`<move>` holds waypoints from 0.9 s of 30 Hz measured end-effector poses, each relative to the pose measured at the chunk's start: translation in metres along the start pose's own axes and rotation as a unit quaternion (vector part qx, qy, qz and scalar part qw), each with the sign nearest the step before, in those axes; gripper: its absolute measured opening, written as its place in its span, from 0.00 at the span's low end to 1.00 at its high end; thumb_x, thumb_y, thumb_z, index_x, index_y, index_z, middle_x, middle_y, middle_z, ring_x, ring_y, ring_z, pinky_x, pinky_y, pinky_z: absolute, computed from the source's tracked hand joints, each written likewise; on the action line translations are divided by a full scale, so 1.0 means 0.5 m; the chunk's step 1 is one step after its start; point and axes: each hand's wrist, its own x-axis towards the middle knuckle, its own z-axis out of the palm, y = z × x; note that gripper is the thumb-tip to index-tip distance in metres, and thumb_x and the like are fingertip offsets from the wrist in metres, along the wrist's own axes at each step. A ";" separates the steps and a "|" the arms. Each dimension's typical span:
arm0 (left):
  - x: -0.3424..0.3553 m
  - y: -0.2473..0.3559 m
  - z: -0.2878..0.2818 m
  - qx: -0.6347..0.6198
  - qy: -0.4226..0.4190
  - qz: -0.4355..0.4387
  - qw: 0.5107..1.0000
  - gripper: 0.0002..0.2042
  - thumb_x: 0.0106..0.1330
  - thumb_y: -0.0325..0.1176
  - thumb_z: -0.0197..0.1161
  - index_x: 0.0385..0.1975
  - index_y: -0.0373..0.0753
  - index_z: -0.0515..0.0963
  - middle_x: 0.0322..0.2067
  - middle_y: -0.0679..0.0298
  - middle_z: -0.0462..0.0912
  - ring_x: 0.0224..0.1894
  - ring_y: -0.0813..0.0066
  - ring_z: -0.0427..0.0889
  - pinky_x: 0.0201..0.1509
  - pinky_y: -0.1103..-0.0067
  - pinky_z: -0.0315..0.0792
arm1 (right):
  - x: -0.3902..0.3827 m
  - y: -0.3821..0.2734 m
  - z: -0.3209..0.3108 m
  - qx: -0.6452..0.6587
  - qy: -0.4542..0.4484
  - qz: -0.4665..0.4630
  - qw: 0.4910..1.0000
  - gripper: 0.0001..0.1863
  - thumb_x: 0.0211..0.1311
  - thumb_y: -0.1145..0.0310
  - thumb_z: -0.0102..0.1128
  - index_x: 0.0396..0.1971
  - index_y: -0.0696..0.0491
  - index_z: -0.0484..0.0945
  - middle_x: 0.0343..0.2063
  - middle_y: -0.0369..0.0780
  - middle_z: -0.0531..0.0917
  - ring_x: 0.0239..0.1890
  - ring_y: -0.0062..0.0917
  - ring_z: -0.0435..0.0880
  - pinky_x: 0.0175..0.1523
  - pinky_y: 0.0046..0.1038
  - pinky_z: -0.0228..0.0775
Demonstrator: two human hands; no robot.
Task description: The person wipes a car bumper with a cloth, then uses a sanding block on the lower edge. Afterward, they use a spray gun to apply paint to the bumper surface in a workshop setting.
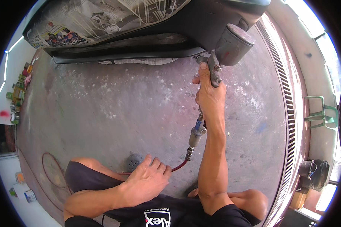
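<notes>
My right hand [210,96] is shut on a metal spray gun [215,73] with a grey cylindrical cup [234,47] on top. The gun points at a dark bumper-like panel [223,19], partly masked with newspaper [102,20] and with a long black lower strip [125,49]. Below the gun hang a metal inline fitting [195,138] and a red hose [180,165]. Lower down, my left hand [149,178] is open with loosely bent fingers over the hose; it does not appear to grip it. A round perforated floor drain [134,162] is partly behind that hand.
I squat on a stained concrete floor [102,106]. A slotted drain [282,87] runs along the right wall, beside a green plastic chair [320,111], a bucket [307,168] and a black bag [318,176]. Assorted cans [17,92] line the left side; loose hose [53,155] loops there.
</notes>
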 end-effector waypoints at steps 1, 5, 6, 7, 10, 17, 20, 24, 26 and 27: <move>-0.004 0.006 -0.007 0.001 0.000 0.009 1.000 0.21 0.71 0.46 0.67 0.53 0.34 0.82 0.44 0.56 0.87 0.53 0.59 0.84 0.65 0.61 0.70 | 0.006 -0.008 0.004 0.002 -0.002 -0.002 1.000 0.34 0.71 0.34 0.66 0.37 0.58 0.83 0.24 0.37 0.81 0.16 0.15 0.72 0.20 0.24 0.60; -0.024 0.027 -0.037 0.008 0.024 0.041 0.999 0.22 0.72 0.44 0.65 0.55 0.32 0.82 0.46 0.55 0.87 0.55 0.58 0.84 0.67 0.60 0.69 | 0.002 -0.052 0.011 -0.016 0.004 0.010 1.000 0.33 0.72 0.36 0.66 0.40 0.58 0.82 0.28 0.38 0.83 0.15 0.15 0.71 0.19 0.24 0.61; -0.032 0.031 -0.044 0.011 0.036 0.048 0.998 0.22 0.72 0.43 0.64 0.56 0.32 0.82 0.46 0.55 0.87 0.55 0.57 0.84 0.68 0.59 0.68 | -0.009 -0.065 0.017 -0.010 -0.009 0.015 1.000 0.33 0.73 0.36 0.65 0.40 0.58 0.82 0.28 0.38 0.82 0.15 0.14 0.71 0.19 0.23 0.61; -0.037 0.032 -0.052 0.013 0.049 0.060 0.997 0.22 0.72 0.42 0.63 0.56 0.32 0.82 0.46 0.54 0.87 0.55 0.57 0.84 0.68 0.59 0.68 | -0.013 -0.064 0.022 -0.030 -0.006 0.010 0.999 0.33 0.73 0.36 0.65 0.40 0.58 0.83 0.27 0.38 0.82 0.15 0.15 0.71 0.19 0.23 0.61; -0.052 0.035 -0.077 0.009 0.093 0.087 0.992 0.21 0.70 0.40 0.61 0.56 0.32 0.82 0.44 0.54 0.86 0.54 0.54 0.84 0.66 0.56 0.70 | -0.023 -0.051 0.045 -0.102 -0.001 -0.003 0.995 0.34 0.75 0.35 0.62 0.38 0.58 0.83 0.26 0.37 0.81 0.16 0.17 0.72 0.21 0.25 0.61; -0.129 0.040 -0.148 -0.048 0.156 0.122 0.979 0.16 0.70 0.37 0.57 0.51 0.35 0.83 0.47 0.55 0.85 0.57 0.55 0.79 0.75 0.55 0.62 | -0.070 -0.015 0.110 -0.213 0.050 -0.096 0.971 0.29 0.80 0.43 0.59 0.39 0.60 0.81 0.22 0.35 0.76 0.26 0.20 0.74 0.32 0.30 0.67; -0.162 0.019 -0.133 -0.103 0.147 0.123 0.976 0.14 0.71 0.36 0.57 0.48 0.37 0.83 0.45 0.55 0.85 0.55 0.57 0.80 0.72 0.57 0.66 | -0.084 -0.005 0.149 -0.223 0.054 -0.104 0.968 0.25 0.82 0.48 0.59 0.43 0.61 0.80 0.21 0.34 0.75 0.26 0.18 0.72 0.31 0.30 0.66; -0.193 0.003 -0.068 -0.197 0.194 0.088 0.957 0.14 0.70 0.38 0.60 0.49 0.37 0.82 0.45 0.55 0.85 0.54 0.57 0.80 0.70 0.56 0.68 | -0.081 0.029 0.176 -0.221 0.066 -0.124 0.965 0.24 0.83 0.50 0.58 0.45 0.61 0.80 0.20 0.33 0.74 0.24 0.16 0.70 0.29 0.29 0.63; -0.204 0.002 -0.013 -0.292 0.204 0.029 0.934 0.16 0.70 0.41 0.62 0.51 0.37 0.81 0.44 0.55 0.84 0.53 0.58 0.81 0.68 0.56 0.69 | -0.078 0.047 0.190 -0.233 0.069 -0.133 0.961 0.24 0.83 0.50 0.58 0.44 0.61 0.80 0.20 0.33 0.74 0.24 0.15 0.69 0.29 0.29 0.63; -0.212 0.002 0.013 -0.338 0.207 0.000 0.918 0.17 0.70 0.42 0.63 0.52 0.37 0.81 0.44 0.55 0.84 0.53 0.58 0.81 0.68 0.56 0.70 | -0.078 0.056 0.199 -0.238 0.070 -0.138 0.959 0.24 0.83 0.50 0.58 0.44 0.61 0.80 0.20 0.33 0.74 0.24 0.15 0.69 0.29 0.29 0.63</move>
